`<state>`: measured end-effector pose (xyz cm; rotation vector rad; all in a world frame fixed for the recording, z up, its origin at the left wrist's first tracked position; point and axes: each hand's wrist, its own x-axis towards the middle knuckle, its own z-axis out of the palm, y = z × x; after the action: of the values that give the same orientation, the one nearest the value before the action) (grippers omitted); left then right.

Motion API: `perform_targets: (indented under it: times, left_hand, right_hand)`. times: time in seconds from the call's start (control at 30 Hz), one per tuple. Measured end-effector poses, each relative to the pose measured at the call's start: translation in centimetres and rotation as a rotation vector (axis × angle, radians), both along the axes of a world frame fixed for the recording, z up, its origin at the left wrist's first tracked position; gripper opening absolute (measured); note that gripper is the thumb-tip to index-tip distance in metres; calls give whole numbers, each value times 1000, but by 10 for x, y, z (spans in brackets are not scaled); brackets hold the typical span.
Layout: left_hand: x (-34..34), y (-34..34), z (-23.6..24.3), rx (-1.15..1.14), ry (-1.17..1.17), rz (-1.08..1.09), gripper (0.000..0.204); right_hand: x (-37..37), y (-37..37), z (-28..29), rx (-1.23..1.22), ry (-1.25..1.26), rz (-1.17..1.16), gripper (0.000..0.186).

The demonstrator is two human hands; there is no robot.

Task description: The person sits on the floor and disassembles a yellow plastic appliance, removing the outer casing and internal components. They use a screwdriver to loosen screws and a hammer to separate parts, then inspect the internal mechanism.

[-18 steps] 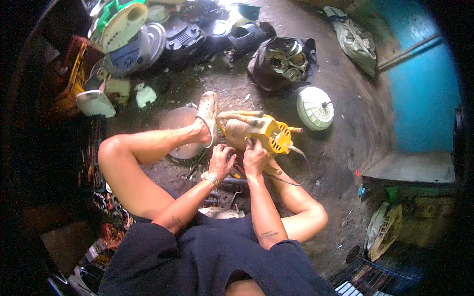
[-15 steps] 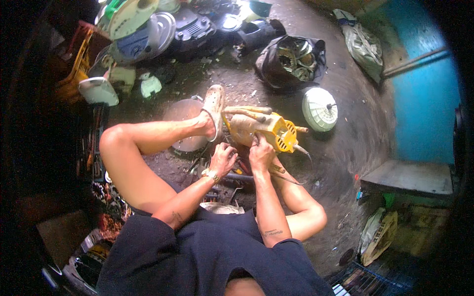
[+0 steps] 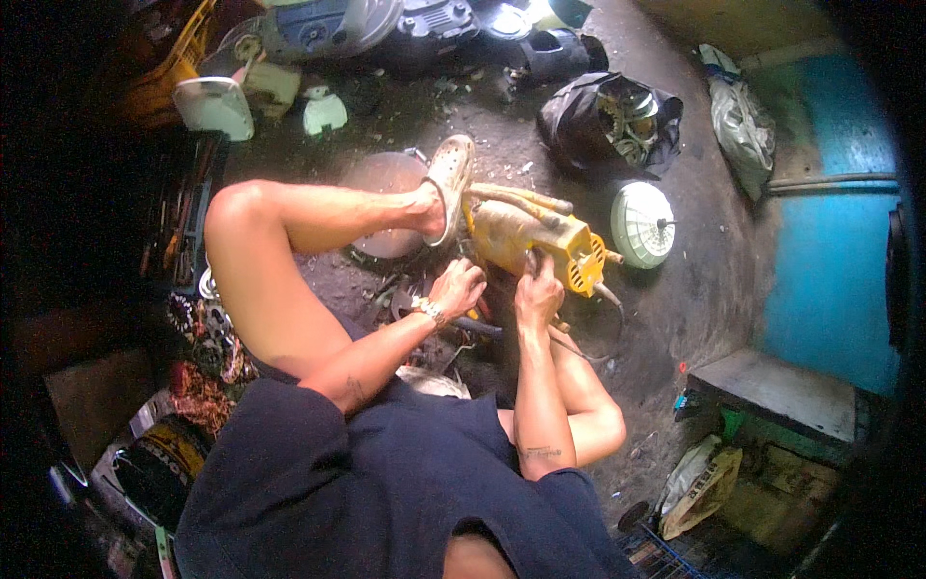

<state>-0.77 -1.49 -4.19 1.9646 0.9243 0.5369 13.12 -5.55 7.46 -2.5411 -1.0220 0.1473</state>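
A yellow motor housing [image 3: 526, 236] lies on the dirty concrete floor between my legs, pinned at its left end by my sandalled left foot [image 3: 448, 185]. My right hand [image 3: 538, 292] is closed around a thin dark tool that stands against the near side of the housing. Just left of it, my left hand [image 3: 455, 288], with a bracelet on its wrist, is curled next to the housing's lower left; what it grips is hidden. A cable [image 3: 603, 318] trails from the housing's right end.
A round white fan cover [image 3: 642, 224] lies right of the housing, a round metal lid [image 3: 386, 198] under my left leg. A black bag of parts [image 3: 608, 121] and several appliance shells [image 3: 328, 39] lie beyond. A blue wall [image 3: 830, 270] and a concrete step [image 3: 772, 391] stand on the right.
The view has shifted, so everything sits lower in the picture. Both hands stay at the near side of the yellow housing, and my foot stays on it.
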Motion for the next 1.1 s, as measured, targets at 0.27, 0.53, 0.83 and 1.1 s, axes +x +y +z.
perform_targets:
  times: [0.27, 0.53, 0.83, 1.1]
  left_hand:
    - [31, 18, -8, -114, 141, 52, 87]
    - [50, -17, -21, -229, 295, 233, 95]
    - [51, 5, 10, -322, 175, 91, 89]
    - [51, 17, 12, -369, 184, 71, 87]
  right_hand:
    - [9, 3, -13, 39, -121, 145, 26]
    - [9, -8, -9, 123, 16, 121, 40]
    - [10, -13, -17, 75, 122, 89, 44]
    - [13, -12, -28, 185, 152, 117, 43]
